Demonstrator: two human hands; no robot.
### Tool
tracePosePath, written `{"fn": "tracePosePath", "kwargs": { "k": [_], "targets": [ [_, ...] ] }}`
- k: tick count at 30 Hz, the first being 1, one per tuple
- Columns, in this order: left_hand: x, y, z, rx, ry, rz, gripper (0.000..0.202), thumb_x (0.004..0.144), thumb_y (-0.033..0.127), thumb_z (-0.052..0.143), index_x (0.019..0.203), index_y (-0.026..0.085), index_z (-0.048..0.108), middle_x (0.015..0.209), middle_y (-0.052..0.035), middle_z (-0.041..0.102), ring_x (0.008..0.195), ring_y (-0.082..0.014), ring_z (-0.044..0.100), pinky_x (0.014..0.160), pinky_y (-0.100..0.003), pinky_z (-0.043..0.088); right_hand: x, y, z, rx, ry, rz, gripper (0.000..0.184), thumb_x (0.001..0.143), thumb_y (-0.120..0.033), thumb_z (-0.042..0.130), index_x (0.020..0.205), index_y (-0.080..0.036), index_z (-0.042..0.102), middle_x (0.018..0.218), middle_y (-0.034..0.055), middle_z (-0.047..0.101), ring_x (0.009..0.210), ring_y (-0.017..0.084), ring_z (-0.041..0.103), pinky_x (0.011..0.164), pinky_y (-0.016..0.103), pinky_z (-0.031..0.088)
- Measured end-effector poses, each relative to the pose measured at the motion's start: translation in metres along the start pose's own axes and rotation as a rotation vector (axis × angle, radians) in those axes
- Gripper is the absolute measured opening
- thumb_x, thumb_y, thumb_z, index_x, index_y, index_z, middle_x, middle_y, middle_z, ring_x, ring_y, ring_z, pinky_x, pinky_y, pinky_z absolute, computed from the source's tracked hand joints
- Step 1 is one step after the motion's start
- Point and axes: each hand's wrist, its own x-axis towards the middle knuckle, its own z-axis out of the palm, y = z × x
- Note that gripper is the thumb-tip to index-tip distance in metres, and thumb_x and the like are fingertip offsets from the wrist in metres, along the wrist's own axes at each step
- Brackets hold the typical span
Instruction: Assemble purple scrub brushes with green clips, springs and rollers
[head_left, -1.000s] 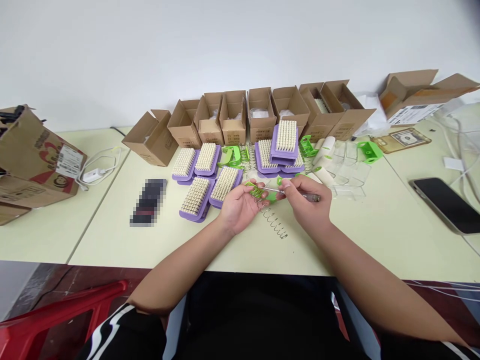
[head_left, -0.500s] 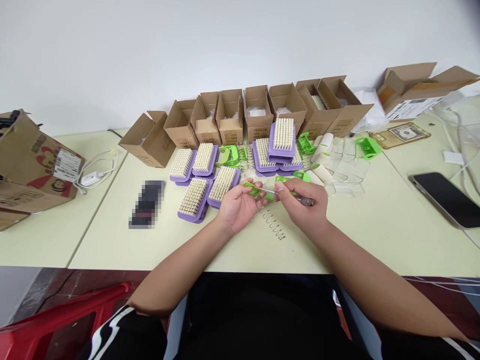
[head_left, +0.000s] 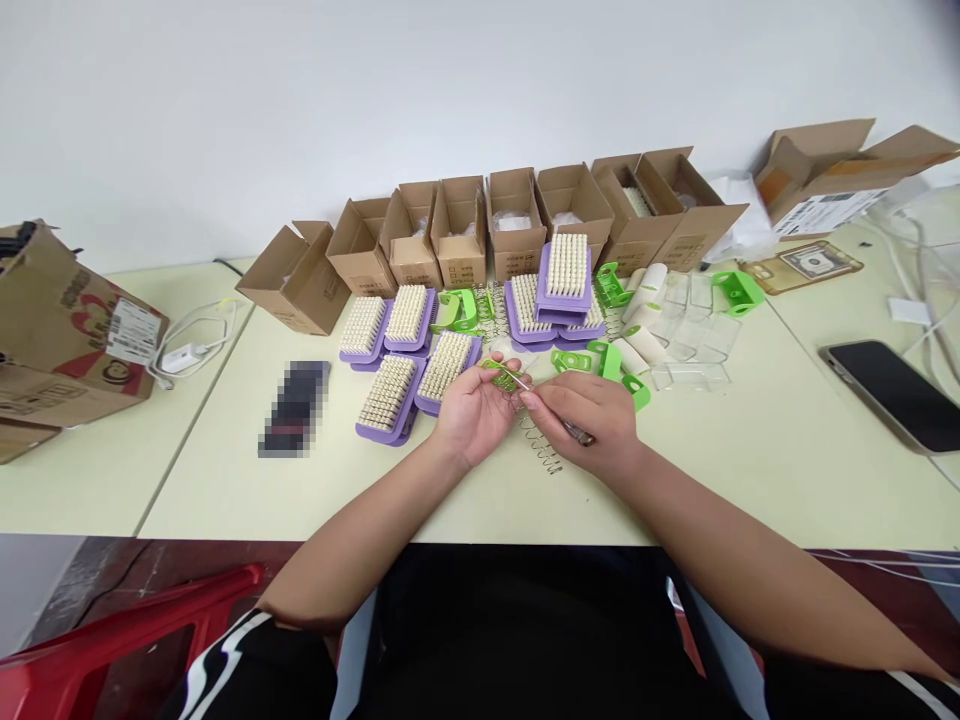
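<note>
My left hand (head_left: pixel 480 415) is turned palm up, its fingers curled around a small green plastic part (head_left: pixel 498 378). A coiled wire spring (head_left: pixel 541 445) trails from under those fingers towards the table's front. In my right hand (head_left: pixel 589 422) is a screwdriver (head_left: pixel 577 433), its thin shaft slanting up and left to the green part. Fingers partly hide where the tip meets it. Just beyond my right hand lie loose green plastic pieces (head_left: pixel 571 360). Left of my left hand sits a purple block with cream bristle-like pegs (head_left: pixel 448 365).
Open cardboard boxes (head_left: pixel 517 250) line the wall. White rolls (head_left: pixel 643 345) and clear plastic pieces (head_left: pixel 694 330) lie to the right, with a phone (head_left: pixel 896 392) farther out. A blurred dark object (head_left: pixel 295 410) is at the left, near a white cable (head_left: pixel 187 355).
My right hand has shifted left and slightly down, and the screwdriver is tilted more steeply. The spring's free end has moved a little left. My left hand stays nearly in place.
</note>
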Motion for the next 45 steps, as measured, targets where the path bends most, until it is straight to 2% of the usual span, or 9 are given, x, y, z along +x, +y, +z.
{"fn": "tracePosePath", "kwargs": {
  "k": [5,9,13,16,22,26,31,36,45],
  "targets": [
    [0.000,0.000,-0.003,0.018,-0.053,0.012,0.018,0.090,0.007,0.051,0.098,0.019,0.061,0.095,-0.0053,0.064,0.085,-0.0192,0.068,0.086,-0.032,0.056,-0.001,-0.006,0.003,-0.139,-0.013,-0.094,0.016,0.098,-0.011,0.075,0.091,-0.023,0.068,0.076,0.0021,0.076,0.067,0.019,0.072,0.064,0.033,0.059],
    [-0.002,0.000,-0.001,0.048,-0.043,0.028,0.016,0.090,0.009,0.052,0.096,0.019,0.062,0.096,-0.0057,0.064,0.087,-0.0201,0.069,0.093,-0.037,0.058,-0.002,-0.012,0.007,-0.242,-0.025,-0.155,0.014,0.100,-0.014,0.075,0.090,-0.023,0.069,0.077,0.0023,0.078,0.070,0.019,0.073,0.068,0.034,0.060],
    [-0.003,-0.002,-0.001,0.057,-0.033,0.040,0.017,0.094,0.011,0.051,0.099,0.018,0.066,0.098,-0.0068,0.067,0.096,-0.0232,0.073,0.099,-0.040,0.060,-0.004,-0.017,0.012,-0.298,-0.004,-0.150,0.013,0.101,-0.015,0.074,0.091,-0.023,0.070,0.079,0.0023,0.079,0.074,0.020,0.075,0.070,0.034,0.059],
    [-0.002,-0.005,-0.004,0.068,-0.012,0.056,0.019,0.097,0.013,0.052,0.103,0.018,0.069,0.099,-0.0070,0.069,0.100,-0.0232,0.075,0.097,-0.037,0.060,-0.005,-0.017,0.016,-0.305,-0.006,-0.104,0.021,0.102,-0.015,0.072,0.084,-0.024,0.068,0.074,0.0016,0.075,0.071,0.019,0.072,0.068,0.033,0.056],
    [0.001,-0.008,-0.007,0.080,0.035,0.082,0.026,0.101,0.010,0.049,0.104,0.016,0.074,0.100,-0.0064,0.073,0.087,-0.0160,0.072,0.085,-0.027,0.059,0.001,-0.013,0.015,-0.077,0.027,0.199,0.036,0.108,-0.021,0.064,0.073,-0.022,0.059,0.065,0.0001,0.064,0.060,0.015,0.058,0.060,0.032,0.045],
    [0.006,-0.010,-0.011,0.115,-0.002,0.123,0.031,0.102,0.010,0.047,0.102,0.014,0.077,0.105,-0.0095,0.076,0.098,-0.0181,0.074,0.101,-0.030,0.059,0.007,-0.009,0.007,0.125,0.036,0.517,0.043,0.111,-0.037,0.063,0.070,-0.022,0.062,0.063,-0.0012,0.061,0.057,0.013,0.052,0.057,0.031,0.039],
    [0.009,-0.010,-0.016,0.195,-0.029,0.139,0.026,0.097,0.011,0.054,0.106,0.013,0.079,0.111,-0.0113,0.078,0.109,-0.0239,0.077,0.113,-0.040,0.057,0.021,0.003,-0.004,0.344,0.045,0.837,0.048,0.104,-0.053,0.070,0.067,-0.022,0.065,0.067,0.0007,0.070,0.062,0.017,0.065,0.061,0.030,0.050],
    [0.009,-0.008,-0.019,0.230,-0.062,0.105,0.026,0.096,0.013,0.057,0.112,0.012,0.078,0.110,-0.0130,0.080,0.108,-0.0269,0.078,0.109,-0.042,0.059,0.033,0.024,-0.010,0.545,-0.001,0.973,0.046,0.096,-0.058,0.080,0.069,-0.022,0.069,0.062,0.0014,0.069,0.056,0.017,0.065,0.057,0.030,0.055],
    [0.014,-0.006,-0.023,0.279,-0.098,0.054,0.030,0.093,0.016,0.062,0.119,0.011,0.076,0.114,-0.0150,0.081,0.104,-0.0275,0.078,0.097,-0.039,0.058,0.032,0.049,-0.010,0.779,-0.011,1.177,0.050,0.082,-0.067,0.090,0.070,-0.021,0.071,0.056,0.0033,0.068,0.050,0.016,0.062,0.049,0.028,0.051]
  ]
}}
